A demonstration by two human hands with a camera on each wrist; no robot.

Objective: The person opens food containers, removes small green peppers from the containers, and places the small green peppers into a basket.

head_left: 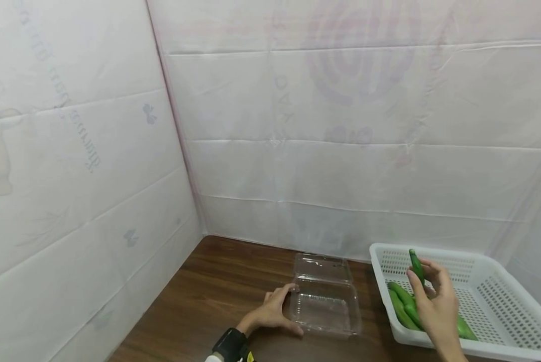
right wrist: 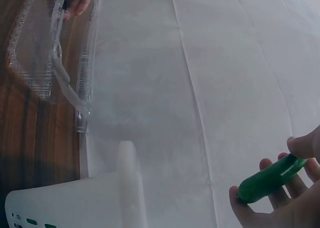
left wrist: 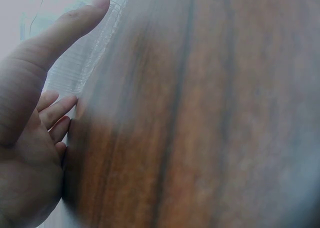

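A clear plastic clamshell box lies open on the brown wooden table. My left hand rests against its left side, fingers relaxed and touching the plastic. My right hand holds a small green cucumber upright above the white perforated basket. The right wrist view shows the cucumber pinched between thumb and fingers. More green cucumbers lie in the basket's left part.
White fabric walls close in the table at the back and left. The basket's rim stands just right of the clamshell. Bare wood lies left of the clamshell.
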